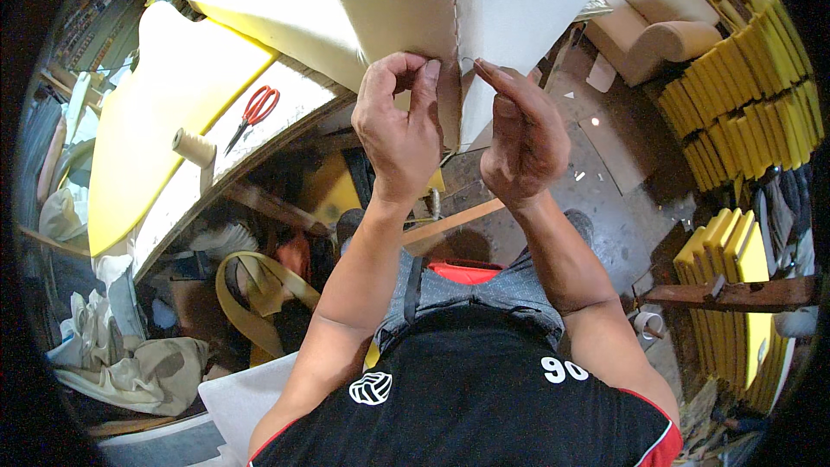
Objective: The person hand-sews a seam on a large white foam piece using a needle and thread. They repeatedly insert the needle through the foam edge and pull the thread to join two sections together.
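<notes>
A large cream upholstered piece (pixel 398 0) fills the top of the view, and a stitched seam (pixel 456 26) runs down it toward me. On the left of that seam, my left hand (pixel 399 121) is closed, thumb and forefinger pinched together against the fabric; anything between them is too small to make out. Opposite, my right hand (pixel 526 134) is also closed. A thin curved needle (pixel 468 60) shows at its fingertips, close to the seam. Both hands are at the lower part of the cover.
To the left, red-handled scissors (pixel 259 106) and a thread spool (pixel 194 147) rest on a board beside yellow foam (pixel 130 173). Yellow foam stacks (pixel 743 112) stand at right near a beige armchair (pixel 666 43). Cloth scraps (pixel 130 372) lie lower left; a wooden bar (pixel 735 294) juts in at right.
</notes>
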Available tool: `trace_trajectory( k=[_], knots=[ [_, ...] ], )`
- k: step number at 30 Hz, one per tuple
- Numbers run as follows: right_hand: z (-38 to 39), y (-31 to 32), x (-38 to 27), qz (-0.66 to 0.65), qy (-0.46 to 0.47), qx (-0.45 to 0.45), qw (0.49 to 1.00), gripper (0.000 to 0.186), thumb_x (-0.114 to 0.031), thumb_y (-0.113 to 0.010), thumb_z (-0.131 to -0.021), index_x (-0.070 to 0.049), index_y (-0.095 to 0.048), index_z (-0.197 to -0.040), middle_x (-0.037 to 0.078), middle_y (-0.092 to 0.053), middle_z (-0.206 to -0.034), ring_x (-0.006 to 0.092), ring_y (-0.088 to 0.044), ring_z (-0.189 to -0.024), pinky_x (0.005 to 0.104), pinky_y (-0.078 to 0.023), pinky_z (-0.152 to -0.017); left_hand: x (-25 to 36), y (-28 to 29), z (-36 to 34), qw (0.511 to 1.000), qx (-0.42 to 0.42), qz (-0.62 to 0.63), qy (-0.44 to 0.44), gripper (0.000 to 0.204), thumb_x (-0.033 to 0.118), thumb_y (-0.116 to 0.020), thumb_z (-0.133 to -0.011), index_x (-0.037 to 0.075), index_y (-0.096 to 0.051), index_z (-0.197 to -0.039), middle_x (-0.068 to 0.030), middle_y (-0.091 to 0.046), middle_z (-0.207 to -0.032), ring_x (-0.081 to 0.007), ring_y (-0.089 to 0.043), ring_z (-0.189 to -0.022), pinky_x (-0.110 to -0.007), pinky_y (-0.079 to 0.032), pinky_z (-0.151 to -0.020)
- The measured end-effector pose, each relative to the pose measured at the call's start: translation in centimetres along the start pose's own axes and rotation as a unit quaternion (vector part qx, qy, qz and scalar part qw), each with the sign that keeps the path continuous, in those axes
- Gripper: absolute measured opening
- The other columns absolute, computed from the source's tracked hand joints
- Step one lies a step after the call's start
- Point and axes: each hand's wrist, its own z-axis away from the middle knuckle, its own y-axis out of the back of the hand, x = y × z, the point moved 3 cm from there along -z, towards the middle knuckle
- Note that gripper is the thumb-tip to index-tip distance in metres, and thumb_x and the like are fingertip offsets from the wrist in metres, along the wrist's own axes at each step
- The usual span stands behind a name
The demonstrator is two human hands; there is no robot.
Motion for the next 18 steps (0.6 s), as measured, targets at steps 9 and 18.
trace_trajectory(
  k=[9, 18],
  knots=[
    [-0.52, -0.34, -0.09, 0.051, 0.042, -0.015, 0.998, 0.023, 0.007, -0.069, -0.091, 0.002, -0.069, -0.113, 0.02, -0.075, -0.109, 0.0295, -0.075, -0.099, 0.0345, -0.059, -0.084, -0.42, 0.06, -0.13, 1.0, -0.014, 0.013, 0.015, 0.012, 0.007, -0.075, -0.092, -0.001, -0.066, -0.095, -0.0103, -0.067, -0.081, -0.0178, -0.065, -0.075, -0.031, -0.053, -0.072],
    [-0.67, -0.37, -0.35, 0.074, 0.048, -0.022, 0.996, 0.023, 0.007, -0.069, -0.09, 0.002, -0.07, -0.112, 0.02, -0.075, -0.108, 0.0308, -0.075, -0.1, 0.0353, -0.059, -0.085, -0.72, -0.08, -0.04, 0.999, -0.016, 0.029, 0.015, 0.012, 0.006, -0.075, -0.092, -0.001, -0.066, -0.095, -0.0093, -0.067, -0.082, -0.0167, -0.065, -0.076, -0.03, -0.053, -0.073]
  ],
)
